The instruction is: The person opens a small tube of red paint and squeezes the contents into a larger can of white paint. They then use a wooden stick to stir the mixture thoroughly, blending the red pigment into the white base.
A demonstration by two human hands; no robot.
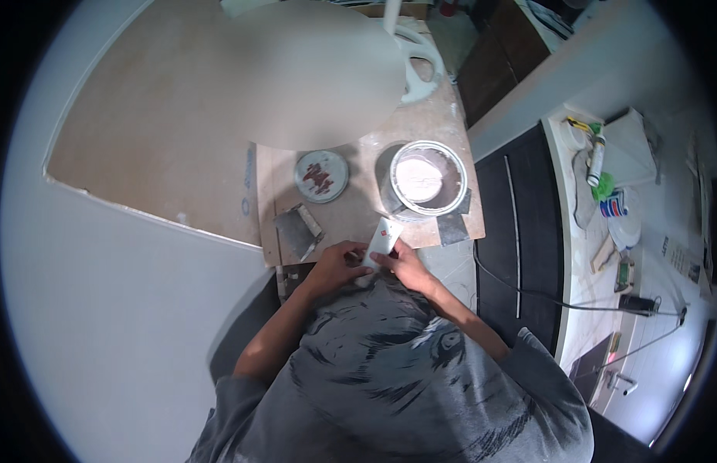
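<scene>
Head view: flat white rectangular packet [384, 235] between left hand [341, 266] and right hand [407, 268]; long axis runs outward from torso, leaning right toward round white bucket [453, 185]. Right hand pinches it, thumb across face; left half-curled at lower left edge, grip cannot be told.

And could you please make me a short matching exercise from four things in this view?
1. White packet
2. Bucket
3. Round disc
4. Grey flat piece

A. Bears red-brown patches
B. Near the near-left corner of the table
C. Between the left hand and right hand
D. Open, with pale contents

Pairs: 1-C, 2-D, 3-A, 4-B
</scene>
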